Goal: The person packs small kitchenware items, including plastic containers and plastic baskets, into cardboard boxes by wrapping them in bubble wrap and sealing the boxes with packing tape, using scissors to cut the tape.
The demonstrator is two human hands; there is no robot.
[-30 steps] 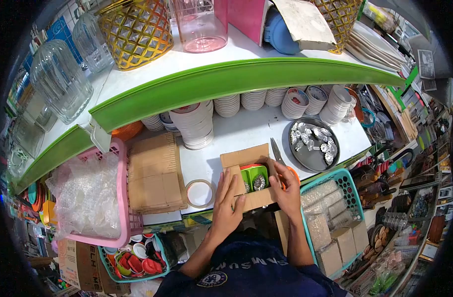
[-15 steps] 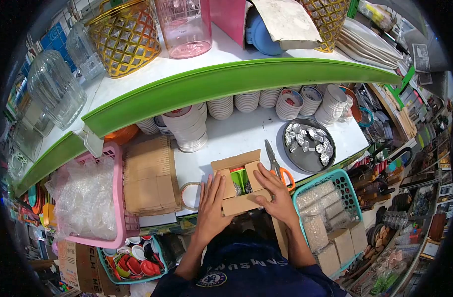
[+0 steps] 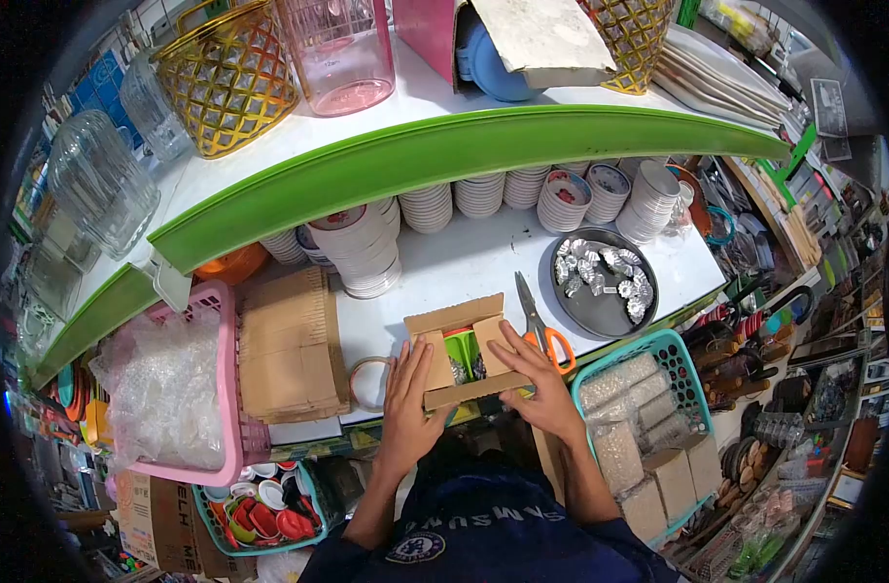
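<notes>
A small cardboard box (image 3: 452, 313) with raised flaps stands on the white table in front of me. Inside show a bright green piece (image 3: 461, 347), a strip of orange-red and some dark, shiny bits that I cannot make out. My left hand (image 3: 411, 416) lies along the box's left side, fingers over the left flap and thumb at the front. Across from it, my right hand (image 3: 545, 391) has its fingers on the right flap and its thumb at the front flap. Orange-handled scissors (image 3: 532, 309) lie just beyond my right hand. A tape roll (image 3: 354, 384) is beside my left hand.
Flattened cardboard (image 3: 287, 340) and a pink basket (image 3: 232, 389) of bubble wrap are at left. A dark round pan (image 3: 580, 313) holds small metal moulds. At right, a teal basket (image 3: 699, 364) holds wrapped packs and boxes. Stacked bowls (image 3: 357, 248) stand beneath the green-edged shelf (image 3: 444, 146).
The box's front flap has tilted up from lying nearly flat, with both hands still at the sides. The whole view has shifted slightly.
</notes>
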